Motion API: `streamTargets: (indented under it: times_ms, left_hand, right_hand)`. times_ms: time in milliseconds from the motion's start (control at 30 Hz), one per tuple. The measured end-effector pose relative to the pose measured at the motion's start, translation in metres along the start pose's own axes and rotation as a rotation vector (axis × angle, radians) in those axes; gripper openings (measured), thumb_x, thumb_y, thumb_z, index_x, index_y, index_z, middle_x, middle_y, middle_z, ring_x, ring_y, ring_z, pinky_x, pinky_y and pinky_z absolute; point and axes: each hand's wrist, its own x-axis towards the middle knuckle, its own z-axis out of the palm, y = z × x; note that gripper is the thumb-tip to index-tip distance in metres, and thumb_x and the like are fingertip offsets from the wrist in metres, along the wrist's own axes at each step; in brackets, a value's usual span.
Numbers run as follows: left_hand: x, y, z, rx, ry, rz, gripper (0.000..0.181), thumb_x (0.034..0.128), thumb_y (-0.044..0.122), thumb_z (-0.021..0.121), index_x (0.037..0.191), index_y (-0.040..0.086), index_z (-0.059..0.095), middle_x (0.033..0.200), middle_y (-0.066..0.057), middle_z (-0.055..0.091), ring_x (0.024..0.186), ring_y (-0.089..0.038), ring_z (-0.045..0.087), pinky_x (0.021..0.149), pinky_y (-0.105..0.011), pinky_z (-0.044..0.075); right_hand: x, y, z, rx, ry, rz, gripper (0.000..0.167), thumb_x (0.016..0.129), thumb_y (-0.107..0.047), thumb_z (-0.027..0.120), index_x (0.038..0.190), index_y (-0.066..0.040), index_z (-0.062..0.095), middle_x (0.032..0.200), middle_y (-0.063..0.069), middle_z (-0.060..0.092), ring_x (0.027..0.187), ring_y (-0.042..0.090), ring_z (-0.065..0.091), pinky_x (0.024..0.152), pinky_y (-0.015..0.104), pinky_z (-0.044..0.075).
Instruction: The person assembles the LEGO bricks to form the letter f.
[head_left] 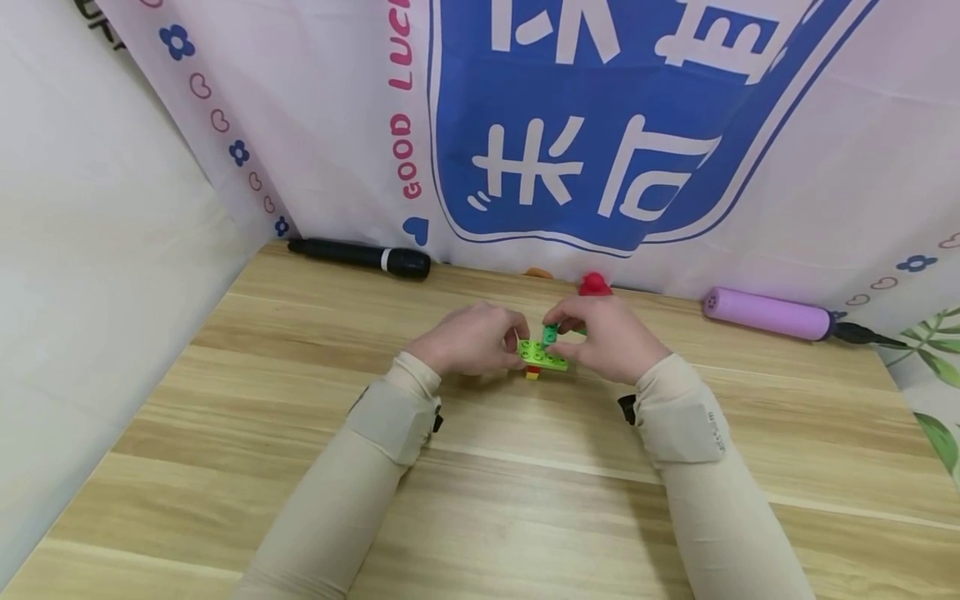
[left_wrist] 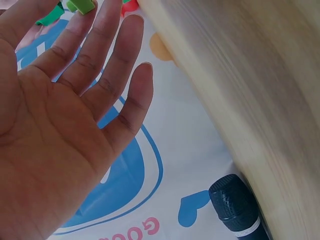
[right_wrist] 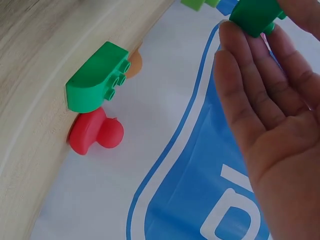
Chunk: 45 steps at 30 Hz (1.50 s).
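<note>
Over the table, right fingers pinch a green block, left fingers a lime plate.

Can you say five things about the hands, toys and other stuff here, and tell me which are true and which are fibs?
1. The right hand pinches a green plastic toy brick. True.
2. The left hand holds nothing. False: the left hand holds a lime-green studded plastic plate.
3. A lilac cylinder with a black tapered nozzle lies on the wooden table. True.
4. The thing at the table's back left is yellow. False: it is a black, rod-shaped microphone with a white band.
5. A green plastic block with one curved end is beside a small red toy. True.
</note>
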Motion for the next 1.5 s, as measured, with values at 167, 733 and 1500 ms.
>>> streamTargets:
  times_ms: [167, 733, 1500]
  left_hand:
    - [0.0009, 0.0017, 0.0001, 0.001, -0.005, -0.006, 0.036, 0.0969, 0.031, 0.080, 0.129, 0.016, 0.071, 0.104, 0.006, 0.072, 0.093, -0.015, 0.064, 0.083, -0.034, 0.052]
    - [0.0018, 0.0009, 0.0016, 0.009, 0.004, 0.008, 0.037, 0.0969, 0.030, 0.080, 0.129, 0.016, 0.071, 0.103, 0.006, 0.072, 0.092, -0.014, 0.065, 0.084, -0.035, 0.053]
    - [-0.0003, 0.0032, 0.0013, 0.014, 0.001, 0.009, 0.034, 0.0965, 0.030, 0.080, 0.127, 0.017, 0.072, 0.102, 0.006, 0.072, 0.091, -0.014, 0.065, 0.081, -0.034, 0.052]
  right_hand:
    - [0.0008, 0.0012, 0.0019, -0.003, -0.005, -0.021, 0.035, 0.088, -0.015, 0.087, 0.120, -0.007, 0.077, 0.111, 0.006, 0.078, 0.106, 0.030, 0.073, 0.098, 0.049, 0.058]
    - [0.0022, -0.0011, 0.0084, -0.034, -0.033, -0.064, 0.032, 0.088, -0.013, 0.088, 0.118, -0.010, 0.077, 0.105, 0.003, 0.079, 0.101, 0.023, 0.074, 0.095, 0.048, 0.059]
    - [-0.0001, -0.0007, 0.0033, -0.014, -0.065, -0.029, 0.025, 0.090, -0.021, 0.087, 0.113, -0.012, 0.082, 0.104, 0.002, 0.082, 0.096, 0.018, 0.075, 0.090, 0.046, 0.060]
